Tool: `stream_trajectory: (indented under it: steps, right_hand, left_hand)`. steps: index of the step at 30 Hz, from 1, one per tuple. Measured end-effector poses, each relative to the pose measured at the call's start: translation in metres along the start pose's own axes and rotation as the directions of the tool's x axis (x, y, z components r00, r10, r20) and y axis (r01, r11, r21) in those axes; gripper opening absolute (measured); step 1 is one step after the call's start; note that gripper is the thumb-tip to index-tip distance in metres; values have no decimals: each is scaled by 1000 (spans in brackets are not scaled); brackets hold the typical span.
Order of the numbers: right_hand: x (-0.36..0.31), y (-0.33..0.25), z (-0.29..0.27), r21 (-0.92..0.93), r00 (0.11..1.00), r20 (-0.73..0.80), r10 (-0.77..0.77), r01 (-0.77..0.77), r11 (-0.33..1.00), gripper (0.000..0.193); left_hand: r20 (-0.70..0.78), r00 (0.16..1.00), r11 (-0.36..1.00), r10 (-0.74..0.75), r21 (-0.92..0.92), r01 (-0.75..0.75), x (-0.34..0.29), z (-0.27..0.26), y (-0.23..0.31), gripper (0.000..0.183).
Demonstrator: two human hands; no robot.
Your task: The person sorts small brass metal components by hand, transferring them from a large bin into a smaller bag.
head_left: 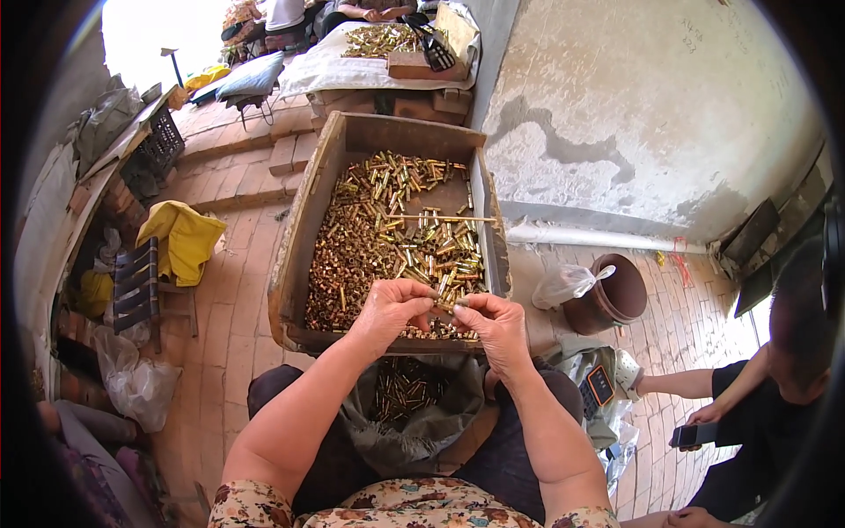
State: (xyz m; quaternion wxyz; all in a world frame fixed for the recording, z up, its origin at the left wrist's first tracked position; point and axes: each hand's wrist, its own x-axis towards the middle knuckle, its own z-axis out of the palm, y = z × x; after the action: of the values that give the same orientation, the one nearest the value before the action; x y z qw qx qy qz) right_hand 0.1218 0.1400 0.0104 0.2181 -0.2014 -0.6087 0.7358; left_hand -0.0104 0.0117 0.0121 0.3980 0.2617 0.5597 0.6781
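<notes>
We pinch a small brass-coloured metal piece between our two bare hands, just above the near edge of a deep, worn wooden tray. The thumb and forefinger of our left hand are closed on one end, and those of our right hand on the other, with hardly any gap between the two grips; the piece is so covered that we cannot tell whether it is one part or two fitted together. To work it well, we should keep both grips light and in line, so that neither end is pushed askew, and turn it with the fingers rather than the wrists. Staying low over the tray seems wise, since a slip then drops the piece back among the heap of short copper-coloured metal pieces on the left or the loose slim gold-coloured metal tubes on the right. The thin pale wooden stick lies across the tray beyond our hands, so we have room to work without knocking it. Below, between our knees, an open grey-green woven sack holds more slim metal pieces; we do best to keep our forearms clear of its mouth.
</notes>
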Motion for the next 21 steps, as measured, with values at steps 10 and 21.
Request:
stream_trajectory:
  steps: [10, 21]
  right_hand:
    - [1, 2, 1, 138, 997, -41, 60, -54, 989, 11]
    - [1, 4, 1, 179, 997, -58, 51, -40, 983, 10]
  left_hand:
    - [4, 1000, 996, 14, -93, -13, 1, 0, -3, 7]
    - [22, 999, 995, 33, -91, -30, -4, 0, 2, 8]
